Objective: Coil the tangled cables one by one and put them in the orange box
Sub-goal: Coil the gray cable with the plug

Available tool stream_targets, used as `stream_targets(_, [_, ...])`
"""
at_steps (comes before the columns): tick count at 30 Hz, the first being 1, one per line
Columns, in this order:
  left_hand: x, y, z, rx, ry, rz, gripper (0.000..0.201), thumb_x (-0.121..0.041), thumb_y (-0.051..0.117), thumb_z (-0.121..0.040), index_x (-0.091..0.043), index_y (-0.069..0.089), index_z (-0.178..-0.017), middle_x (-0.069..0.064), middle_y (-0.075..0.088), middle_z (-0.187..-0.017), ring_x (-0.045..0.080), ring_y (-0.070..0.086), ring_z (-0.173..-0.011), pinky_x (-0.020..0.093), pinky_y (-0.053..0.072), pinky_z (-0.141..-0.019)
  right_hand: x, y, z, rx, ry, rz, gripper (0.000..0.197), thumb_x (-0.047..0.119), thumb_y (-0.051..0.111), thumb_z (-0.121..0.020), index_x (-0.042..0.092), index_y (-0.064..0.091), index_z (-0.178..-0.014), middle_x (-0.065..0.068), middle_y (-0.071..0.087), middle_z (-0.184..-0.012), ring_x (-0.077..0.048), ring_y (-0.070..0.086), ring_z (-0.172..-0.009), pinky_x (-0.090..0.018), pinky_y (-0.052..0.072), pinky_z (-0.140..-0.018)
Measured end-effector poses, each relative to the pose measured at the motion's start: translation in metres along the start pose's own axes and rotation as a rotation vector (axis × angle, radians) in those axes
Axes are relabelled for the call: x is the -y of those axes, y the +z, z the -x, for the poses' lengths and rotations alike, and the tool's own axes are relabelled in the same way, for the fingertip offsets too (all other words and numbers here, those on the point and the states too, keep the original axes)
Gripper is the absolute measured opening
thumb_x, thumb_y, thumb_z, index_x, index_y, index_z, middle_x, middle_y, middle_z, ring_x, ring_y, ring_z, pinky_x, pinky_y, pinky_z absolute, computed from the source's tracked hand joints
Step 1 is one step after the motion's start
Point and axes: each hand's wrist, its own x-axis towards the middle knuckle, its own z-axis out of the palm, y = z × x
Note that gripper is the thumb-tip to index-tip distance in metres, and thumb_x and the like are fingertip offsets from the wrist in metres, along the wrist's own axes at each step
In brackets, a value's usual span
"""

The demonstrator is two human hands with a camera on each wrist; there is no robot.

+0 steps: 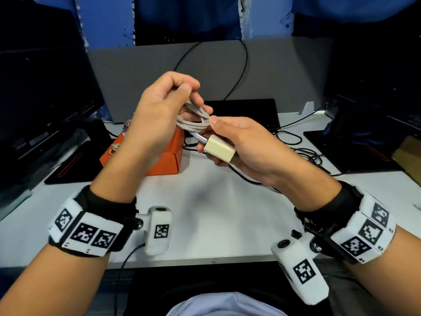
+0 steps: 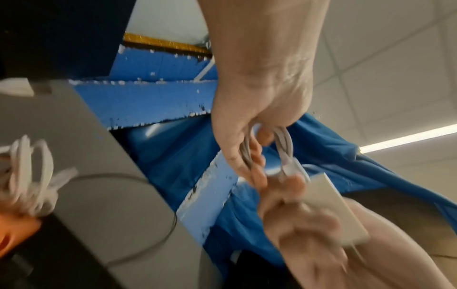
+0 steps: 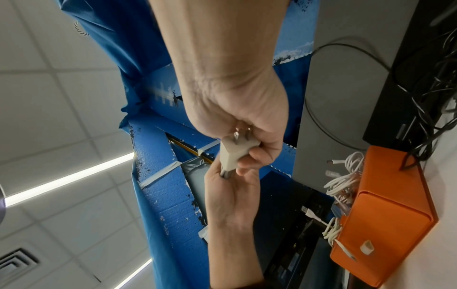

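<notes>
Above the white desk, both hands hold one white charger cable (image 1: 193,120) wound into several loops. My left hand (image 1: 168,106) has its fingers curled round the loops (image 2: 284,140). My right hand (image 1: 227,142) grips the cream plug adapter (image 1: 219,148) at the cable's end, its thumb on the coil; the adapter (image 3: 231,154) shows its metal prongs in the right wrist view. The orange box (image 1: 166,156) stands on the desk behind my left hand, with white coiled cables (image 3: 343,176) inside it.
Dark monitors (image 1: 38,99) flank the desk on both sides. A black laptop (image 1: 246,112) lies at the back. Loose black cables (image 1: 303,153) trail over the desk to the right of the box. A grey partition (image 1: 141,71) stands behind.
</notes>
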Motion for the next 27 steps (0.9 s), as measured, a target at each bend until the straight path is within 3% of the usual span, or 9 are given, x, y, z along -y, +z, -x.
stream_targets(4, [-0.010,-0.030,-0.004,0.158,-0.056,-0.443,0.031,-0.051,0.056,-0.101,-0.033,0.062,-0.125,-0.007,0.073,-0.113,0.012,0.071,-0.104,0.044,0.055,-0.098,-0.004,-0.008,-0.009,-0.131,-0.099,0.097,0.038,0.025,0.040,-0.113,0.005,0.072,-0.108,-0.008,0.070,-0.084,-0.008,0.059,-0.065,-0.023,0.043,-0.058])
stream_targets(7, [-0.014,-0.034,-0.002,0.169,-0.107,-0.422,0.024,-0.040,0.061,-0.101,-0.026,0.066,-0.120,-0.001,0.077,-0.100,0.018,0.075,-0.093,0.055,0.058,-0.093,-0.005,-0.014,-0.012,-0.207,-0.129,0.151,0.033,0.027,0.043,-0.112,0.013,0.073,-0.116,-0.010,0.070,-0.093,-0.012,0.061,-0.075,-0.024,0.045,-0.067])
stream_targets(10, [-0.013,-0.028,-0.003,0.138,-0.147,-0.259,0.021,-0.017,0.061,-0.102,-0.013,0.065,-0.122,0.005,0.077,-0.082,0.028,0.077,-0.083,0.038,0.064,-0.079,-0.006,-0.013,-0.012,-0.184,-0.103,0.196,0.027,0.030,0.046,-0.110,0.022,0.071,-0.116,-0.010,0.067,-0.096,-0.017,0.058,-0.080,-0.019,0.045,-0.062])
stream_targets(13, [-0.009,-0.028,-0.008,0.102,-0.184,-0.199,0.021,-0.011,0.061,-0.101,-0.009,0.066,-0.122,0.003,0.074,-0.072,0.025,0.077,-0.077,0.029,0.064,-0.075,-0.009,-0.014,-0.013,-0.107,-0.068,0.155,0.037,0.031,0.046,-0.110,0.003,0.065,-0.124,-0.008,0.061,-0.094,-0.013,0.056,-0.077,-0.021,0.047,-0.062])
stream_targets(15, [-0.004,-0.033,-0.012,0.068,-0.210,-0.190,0.020,-0.010,0.062,-0.100,-0.009,0.067,-0.120,0.002,0.074,-0.071,0.020,0.076,-0.072,0.028,0.064,-0.074,-0.011,-0.017,-0.014,-0.035,-0.034,0.181,0.038,0.032,0.044,-0.111,0.005,0.061,-0.132,-0.005,0.065,-0.098,-0.012,0.060,-0.083,-0.028,0.053,-0.075])
stream_targets(18, [0.006,-0.046,-0.021,-0.016,-0.248,-0.189,0.018,-0.009,0.062,-0.100,-0.010,0.067,-0.118,0.000,0.073,-0.066,0.014,0.075,-0.067,0.022,0.062,-0.068,-0.015,-0.022,-0.016,-0.022,0.039,0.270,0.040,0.036,0.048,-0.109,0.023,0.051,-0.147,0.007,0.071,-0.115,-0.008,0.070,-0.098,-0.030,0.055,-0.097])
stream_targets(20, [0.015,-0.056,-0.027,-0.083,-0.269,-0.202,0.017,-0.009,0.062,-0.101,-0.011,0.066,-0.118,0.000,0.074,-0.067,0.015,0.076,-0.069,0.020,0.061,-0.066,-0.015,-0.025,-0.017,-0.028,0.065,0.345,0.050,0.041,0.051,-0.107,0.026,0.044,-0.154,0.008,0.067,-0.127,-0.009,0.070,-0.109,-0.032,0.053,-0.103])
stream_targets(22, [0.029,-0.066,-0.033,-0.157,-0.287,-0.218,0.019,-0.009,0.061,-0.102,-0.011,0.064,-0.120,0.003,0.075,-0.074,0.016,0.077,-0.070,0.020,0.061,-0.067,-0.014,-0.027,-0.017,-0.004,0.078,0.397,0.048,0.043,0.052,-0.106,0.027,0.047,-0.151,0.008,0.065,-0.131,-0.009,0.069,-0.113,-0.035,0.052,-0.107])
stream_targets(27, [0.069,-0.093,-0.047,-0.258,-0.396,-0.143,0.028,-0.008,0.059,-0.102,-0.003,0.057,-0.129,0.022,0.072,-0.104,0.024,0.078,-0.081,0.025,0.063,-0.073,-0.015,-0.026,-0.014,0.061,0.094,0.465,0.034,0.040,0.052,-0.107,0.032,0.056,-0.139,0.017,0.064,-0.122,-0.008,0.069,-0.113,-0.036,0.052,-0.107])
